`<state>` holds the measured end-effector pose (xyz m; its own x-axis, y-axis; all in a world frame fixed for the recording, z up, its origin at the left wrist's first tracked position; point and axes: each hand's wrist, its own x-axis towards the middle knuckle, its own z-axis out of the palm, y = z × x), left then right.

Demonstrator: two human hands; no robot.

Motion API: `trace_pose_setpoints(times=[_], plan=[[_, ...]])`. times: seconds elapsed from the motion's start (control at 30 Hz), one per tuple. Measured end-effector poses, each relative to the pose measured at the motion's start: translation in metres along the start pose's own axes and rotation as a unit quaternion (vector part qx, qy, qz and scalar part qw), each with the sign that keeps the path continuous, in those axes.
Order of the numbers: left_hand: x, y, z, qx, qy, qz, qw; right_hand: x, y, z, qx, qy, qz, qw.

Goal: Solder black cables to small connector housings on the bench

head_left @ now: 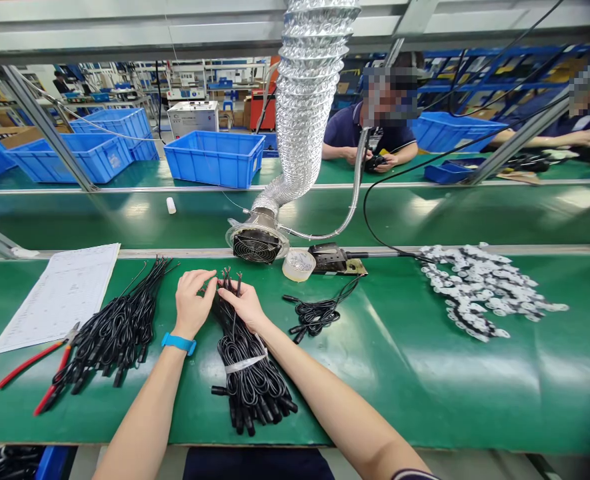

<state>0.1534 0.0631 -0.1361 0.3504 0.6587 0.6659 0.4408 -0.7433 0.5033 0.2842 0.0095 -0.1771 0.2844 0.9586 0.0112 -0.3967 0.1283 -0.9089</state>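
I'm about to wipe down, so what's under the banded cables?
The green table shows around the banded cables; whatever lies directly beneath is covered, so I can't tell.

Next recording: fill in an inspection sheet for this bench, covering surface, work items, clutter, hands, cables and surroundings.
Surface: green bench, glossy, reflecting light.
Work items: strapped bundle of black leads between the forearms, wire ends pointing away from the wearer.
Clutter: at left, loose leads, paper and red-handled pliers, spread open; at right, a small coil and a heap of white-and-black parts.
Hands: right hand holds the bundle near its wire ends; left hand is beside them, contact unclear.
Cables: black cable hangs down toward the bench's far edge.
Surroundings: fan on a foil duct; blue bins and a co-worker beyond.
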Motion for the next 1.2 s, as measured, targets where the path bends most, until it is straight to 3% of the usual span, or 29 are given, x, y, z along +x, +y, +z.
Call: trace_pose_setpoints(times=[0.27, 0.43, 0.6, 0.83, 1.2], plan=[[-0.007, -0.004, 0.007, 0.022, 0.011, 0.026, 0.999, 0.000, 0.000, -0.001, 0.009, 0.003, -0.007, 1.000], [-0.008, 0.002, 0.010, 0.037, 0.016, 0.001, 0.999, 0.001, 0.000, -0.001, 0.005, 0.007, -0.008, 1.000], [-0.001, 0.002, 0.008, -0.032, 0.034, -0.039, 0.998, 0.002, 0.001, -0.001, -0.003, 0.007, -0.010, 1.000], [0.002, -0.009, 0.008, 0.009, 0.021, 0.025, 0.999, 0.002, 0.000, -0.001, -0.017, 0.010, -0.017, 1.000], [-0.001, -0.011, 0.005, 0.067, 0.028, 0.049, 0.996, 0.002, 0.001, -0.002, -0.025, 0.018, -0.016, 0.999]])
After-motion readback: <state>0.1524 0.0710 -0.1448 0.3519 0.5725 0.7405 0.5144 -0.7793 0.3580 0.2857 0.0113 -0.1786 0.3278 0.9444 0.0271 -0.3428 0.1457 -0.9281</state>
